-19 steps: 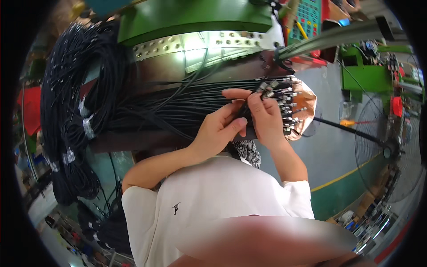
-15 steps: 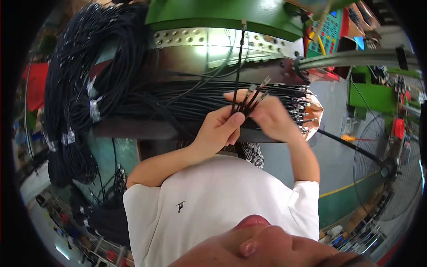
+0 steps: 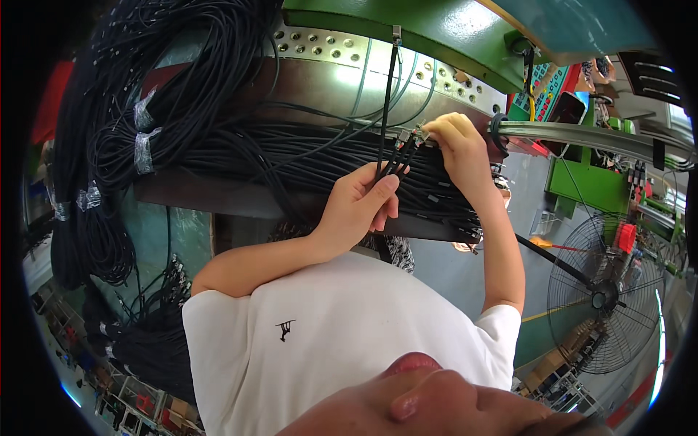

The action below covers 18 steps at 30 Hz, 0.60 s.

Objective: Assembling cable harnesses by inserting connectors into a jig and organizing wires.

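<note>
My left hand [image 3: 360,207] pinches a few thin black cables [image 3: 390,156] that rise upright from its fingers. My right hand [image 3: 454,145] is raised above it and grips the metal connector ends [image 3: 411,136] of those cables between fingertips. Under both hands a thick bundle of black cables [image 3: 305,156] lies across a dark bench top [image 3: 218,196]. One cable runs straight up to a small fitting [image 3: 396,33] on the green machine.
Large coils of black cable [image 3: 131,116], taped in places, hang at the left. A green machine [image 3: 407,29] with a perforated metal plate [image 3: 342,51] stands behind the bench. A floor fan [image 3: 603,298] is at the right, with green equipment [image 3: 582,182] beyond.
Both hands have lifted from the cable bundle. A few cables were drawn out and now stand upright, with my right hand moved up to their connector ends. The view has tilted downward.
</note>
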{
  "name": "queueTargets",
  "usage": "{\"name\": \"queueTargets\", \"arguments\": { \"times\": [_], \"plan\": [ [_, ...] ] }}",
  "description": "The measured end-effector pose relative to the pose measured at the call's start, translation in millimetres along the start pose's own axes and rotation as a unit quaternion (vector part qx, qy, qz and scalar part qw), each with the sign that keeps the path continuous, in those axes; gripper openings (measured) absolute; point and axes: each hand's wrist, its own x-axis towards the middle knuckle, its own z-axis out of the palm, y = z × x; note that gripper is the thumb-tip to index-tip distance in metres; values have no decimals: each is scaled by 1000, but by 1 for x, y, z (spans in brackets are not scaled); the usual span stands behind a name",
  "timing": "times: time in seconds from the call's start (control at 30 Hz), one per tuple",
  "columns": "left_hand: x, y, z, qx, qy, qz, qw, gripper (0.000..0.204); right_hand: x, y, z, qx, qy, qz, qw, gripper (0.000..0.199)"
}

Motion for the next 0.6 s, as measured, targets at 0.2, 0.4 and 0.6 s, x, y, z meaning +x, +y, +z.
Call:
{"name": "queueTargets", "arguments": {
  "times": [0.2,0.4,0.6],
  "plan": [
    [2,-3,-1,-21,23,1,1000,26,4,-4,6,12,-7,-15,1000,20],
    [5,-5,-3,-26,35,6,999,31,7,-13,3,-148,78,-97,981,21],
    [3,0,-9,-54,41,7,998,21,7,-27,13,-112,92,-108,984,21]
  ]
}}
